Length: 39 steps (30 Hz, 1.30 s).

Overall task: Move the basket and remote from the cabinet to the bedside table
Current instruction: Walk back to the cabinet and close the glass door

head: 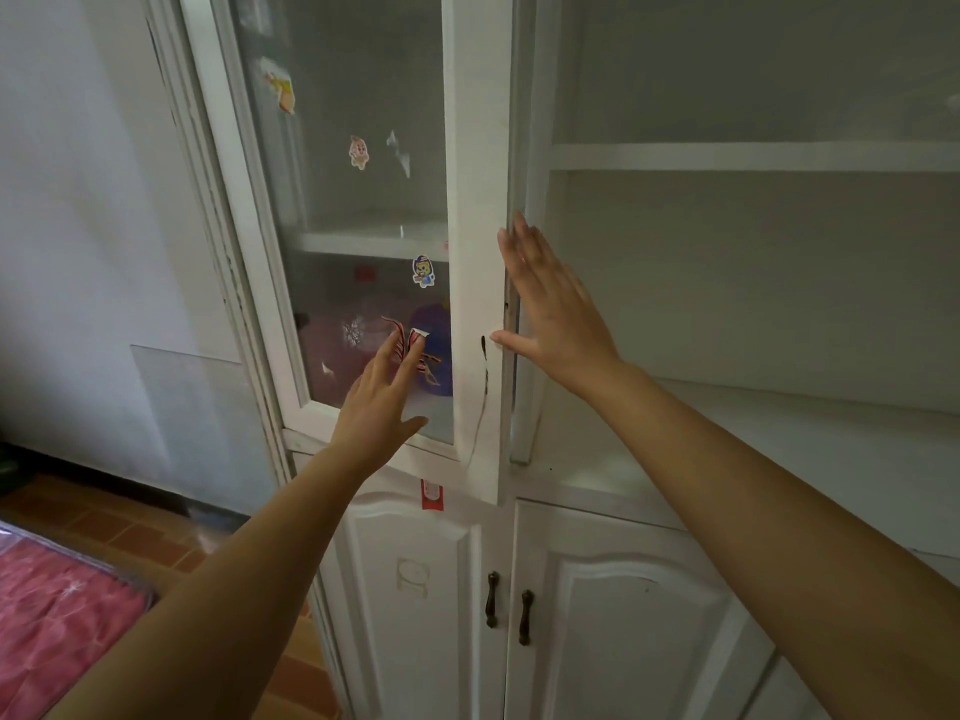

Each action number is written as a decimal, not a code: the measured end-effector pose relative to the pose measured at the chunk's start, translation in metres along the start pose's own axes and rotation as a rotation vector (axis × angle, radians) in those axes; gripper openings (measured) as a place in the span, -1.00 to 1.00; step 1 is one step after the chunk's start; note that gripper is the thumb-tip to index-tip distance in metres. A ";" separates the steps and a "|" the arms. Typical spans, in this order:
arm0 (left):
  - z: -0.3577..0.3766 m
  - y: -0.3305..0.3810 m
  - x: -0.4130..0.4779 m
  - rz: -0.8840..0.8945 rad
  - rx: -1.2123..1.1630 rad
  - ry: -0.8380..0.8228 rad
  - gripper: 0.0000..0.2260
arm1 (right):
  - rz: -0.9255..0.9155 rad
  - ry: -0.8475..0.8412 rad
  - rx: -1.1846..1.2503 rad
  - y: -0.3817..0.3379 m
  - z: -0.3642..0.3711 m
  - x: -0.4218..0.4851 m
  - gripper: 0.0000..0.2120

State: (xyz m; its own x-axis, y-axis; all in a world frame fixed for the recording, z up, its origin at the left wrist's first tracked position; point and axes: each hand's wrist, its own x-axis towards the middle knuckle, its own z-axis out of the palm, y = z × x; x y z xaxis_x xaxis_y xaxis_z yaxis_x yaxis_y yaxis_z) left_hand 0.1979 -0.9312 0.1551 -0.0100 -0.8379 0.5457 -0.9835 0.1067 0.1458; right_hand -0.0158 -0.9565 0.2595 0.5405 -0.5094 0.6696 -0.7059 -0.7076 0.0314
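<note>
White cabinet (675, 158) shelving fills the view, its glass door (363, 200) dotted with stickers standing between the spread, empty left hand (382, 402) and blurred pink and purple shapes at its 12 o'clock, while the right hand (550, 314), fingers splayed, presses the door's smooth painted frame.

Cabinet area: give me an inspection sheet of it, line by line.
Surface: open cabinet shelf on the right, bare where visible.
Job's things: pink and purple shapes blurred behind the glass door; basket and remote cannot be told apart.
Clutter: stickers on the glass.
Hands: left hand open, spread at the glass; right hand open, flat at the door's edge; neither holds anything.
Cables: nothing seen.
Surroundings: lower doors with dark handles, white wall, tiled floor, red fabric at lower left.
</note>
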 end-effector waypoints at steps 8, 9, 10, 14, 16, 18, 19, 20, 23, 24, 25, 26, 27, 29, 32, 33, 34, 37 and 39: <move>0.009 0.003 0.016 -0.008 0.028 -0.021 -0.17 | 0.055 -0.005 0.028 0.018 0.007 0.008 -0.09; 0.010 0.003 0.018 -0.008 0.030 -0.025 -0.17 | 0.059 -0.006 0.027 0.020 0.008 0.009 -0.09; 0.011 0.003 0.019 -0.009 0.029 -0.029 -0.17 | 0.063 -0.005 0.026 0.023 0.009 0.011 -0.09; 0.014 0.005 0.026 -0.010 0.032 -0.041 -0.17 | 0.082 0.005 0.030 0.031 0.015 0.016 -0.08; 0.016 0.005 0.029 -0.012 0.030 -0.044 -0.17 | 0.094 0.014 0.022 0.035 0.019 0.019 -0.07; 0.018 0.005 0.032 -0.009 0.032 -0.042 -0.17 | 0.098 0.020 0.018 0.038 0.023 0.021 -0.07; 0.019 0.004 0.033 -0.006 0.039 -0.041 -0.17 | 0.100 0.021 0.020 0.040 0.024 0.022 -0.07; 0.020 0.003 0.034 -0.003 0.043 -0.038 -0.17 | 0.103 0.021 0.023 0.042 0.026 0.023 -0.07; 0.022 0.004 0.037 -0.005 0.035 -0.044 -0.17 | 0.112 0.028 0.023 0.047 0.029 0.026 -0.07; 0.023 0.003 0.038 -0.009 0.032 -0.043 -0.18 | 0.112 0.028 0.022 0.048 0.030 0.026 -0.07; 0.023 0.003 0.038 -0.012 0.031 -0.042 -0.18 | 0.109 0.026 0.022 0.049 0.030 0.027 -0.07; 0.024 0.002 0.039 -0.014 0.030 -0.039 -0.18 | 0.105 0.023 0.021 0.050 0.031 0.027 -0.07; 0.025 0.002 0.039 -0.017 0.030 -0.043 -0.17 | 0.103 0.020 0.020 0.050 0.031 0.027 -0.07; 0.026 0.002 0.039 -0.021 0.029 -0.052 -0.17 | 0.104 0.015 0.020 0.052 0.031 0.027 -0.07; 0.025 0.001 0.039 -0.022 0.028 -0.058 -0.17 | 0.106 0.007 0.024 0.052 0.031 0.027 -0.08; 0.023 0.001 0.038 -0.021 0.035 -0.068 -0.17 | 0.109 0.004 0.021 0.051 0.031 0.027 -0.08; 0.023 -0.001 0.038 -0.014 0.041 -0.074 -0.16 | 0.111 0.008 0.017 0.050 0.031 0.026 -0.08; 0.016 -0.004 0.039 -0.010 0.070 -0.119 -0.16 | 0.122 0.020 0.003 0.046 0.029 0.024 -0.09; 0.010 -0.003 0.039 -0.017 0.089 -0.156 -0.18 | 0.126 0.014 -0.003 0.044 0.027 0.021 -0.13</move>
State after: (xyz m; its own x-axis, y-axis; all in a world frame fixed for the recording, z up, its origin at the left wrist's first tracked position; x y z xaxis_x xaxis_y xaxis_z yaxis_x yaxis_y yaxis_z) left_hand 0.1985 -0.9696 0.1678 -0.0146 -0.9129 0.4080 -0.9958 0.0502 0.0766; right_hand -0.0229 -1.0113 0.2555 0.4405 -0.5873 0.6790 -0.7694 -0.6367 -0.0515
